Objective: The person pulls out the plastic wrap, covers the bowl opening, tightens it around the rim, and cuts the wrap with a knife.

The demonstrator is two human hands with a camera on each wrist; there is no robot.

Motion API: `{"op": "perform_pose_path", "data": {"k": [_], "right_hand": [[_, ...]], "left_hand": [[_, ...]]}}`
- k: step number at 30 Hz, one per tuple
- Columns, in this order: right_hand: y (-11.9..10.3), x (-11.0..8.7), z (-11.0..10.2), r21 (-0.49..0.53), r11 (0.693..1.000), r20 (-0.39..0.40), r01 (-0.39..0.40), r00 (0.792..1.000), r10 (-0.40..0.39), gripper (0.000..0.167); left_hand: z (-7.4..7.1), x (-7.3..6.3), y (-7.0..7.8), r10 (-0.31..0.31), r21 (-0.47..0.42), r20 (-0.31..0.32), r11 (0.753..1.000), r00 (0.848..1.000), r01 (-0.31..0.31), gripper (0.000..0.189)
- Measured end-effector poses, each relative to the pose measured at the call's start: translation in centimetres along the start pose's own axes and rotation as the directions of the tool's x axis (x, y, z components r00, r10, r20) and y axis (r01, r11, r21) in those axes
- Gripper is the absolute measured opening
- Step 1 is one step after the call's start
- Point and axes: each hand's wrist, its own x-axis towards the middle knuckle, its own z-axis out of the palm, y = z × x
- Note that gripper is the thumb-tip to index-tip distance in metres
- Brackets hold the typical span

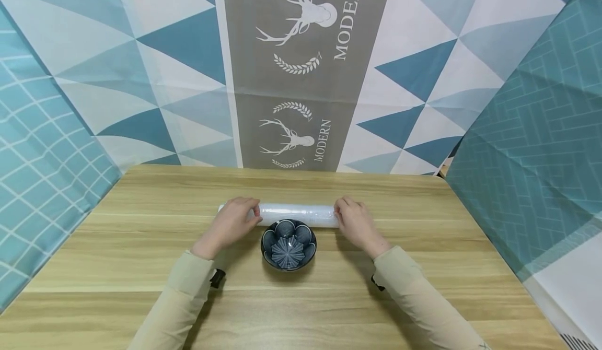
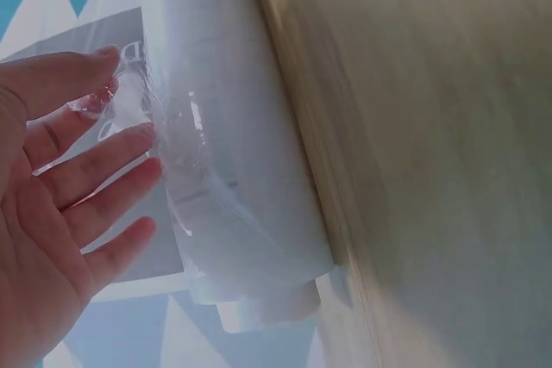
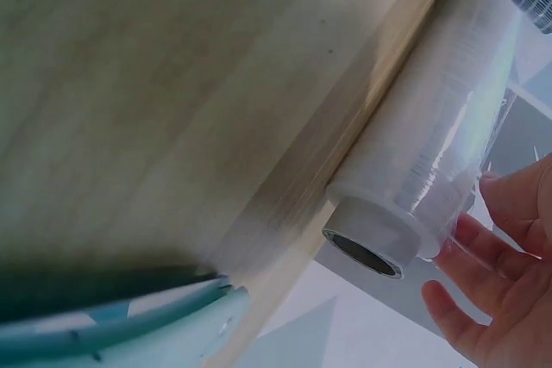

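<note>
A roll of clear plastic wrap (image 1: 298,215) lies crosswise on the table behind a dark blue, petal-patterned bowl (image 1: 288,246). At the roll's left part, my left hand (image 1: 237,217) pinches a crumpled bit of loose film (image 2: 129,96) between thumb and forefinger, the other fingers spread. My right hand (image 1: 355,222) is at the roll's right end. In the right wrist view its thumb and forefinger pinch the film's edge, beside the protruding cardboard core (image 3: 371,234). The bowl stands upright between my forearms, with only its ribbed rim in the wrist views.
The wooden table (image 1: 291,313) runs back to a patterned cloth wall (image 1: 291,94). Teal cloth panels (image 1: 541,146) flank the table on the right and left. A blurred teal edge (image 3: 172,333) crosses the right wrist view's lower left corner.
</note>
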Motion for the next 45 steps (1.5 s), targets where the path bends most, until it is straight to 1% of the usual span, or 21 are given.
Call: {"op": "perform_pose_path", "data": {"k": [3,8,10,12,16,21,25,32,36,40,45], "right_hand": [[-0.2,0.2,0.0,0.015,1.000,0.011,0.000,1.000,0.000,0.008],[-0.8,0.5,0.3,0.040,0.998,0.073,0.038,0.997,-0.041,0.022],[-1.0,0.6,0.5,0.048,0.998,0.076,0.048,0.996,-0.052,0.021],[-1.0,0.6,0.7,0.062,0.997,0.063,0.049,0.997,-0.053,0.016],[-1.0,0.6,1.0,0.096,0.994,0.011,0.048,0.999,-0.050,0.009],[-1.1,0.8,1.1,0.094,0.994,-0.017,0.050,0.999,-0.048,0.006],[-1.3,0.8,0.9,0.099,0.995,0.007,0.031,0.999,-0.032,0.006],[-1.7,0.9,0.7,0.119,0.993,0.051,-0.009,0.999,0.003,0.008],[-1.8,0.9,0.5,0.125,0.992,0.071,-0.025,0.997,0.017,0.008],[-1.8,0.8,0.4,0.122,0.992,0.056,-0.021,0.998,0.015,0.008],[-1.9,0.7,0.1,0.129,0.992,0.030,0.002,1.000,-0.006,0.009]], "left_hand": [[0.0,-0.1,0.0,-0.026,-0.021,0.017,0.999,1.000,0.027,0.011],[-0.1,-0.2,0.1,-0.080,-0.062,0.060,0.995,0.995,0.084,0.008],[-0.1,-0.2,0.1,-0.087,-0.071,0.070,0.993,0.994,0.092,0.007],[-0.1,-0.1,0.2,-0.085,-0.075,0.073,0.993,0.994,0.090,0.008],[0.0,-0.1,0.2,-0.080,-0.072,0.064,0.994,0.995,0.085,0.011],[0.0,-0.1,0.2,-0.076,-0.081,0.054,0.993,0.996,0.080,0.011],[0.0,-0.1,0.2,-0.072,-0.087,0.060,0.993,0.996,0.078,0.010],[-0.3,0.0,0.3,-0.085,-0.114,0.087,0.989,0.993,0.095,0.008],[-0.3,0.0,0.2,-0.089,-0.119,0.088,0.988,0.992,0.100,0.007],[-0.4,-0.1,0.3,-0.081,-0.130,0.075,0.987,0.994,0.090,0.006],[-0.6,-0.2,0.4,-0.071,-0.150,0.058,0.986,0.996,0.079,0.007]]}}
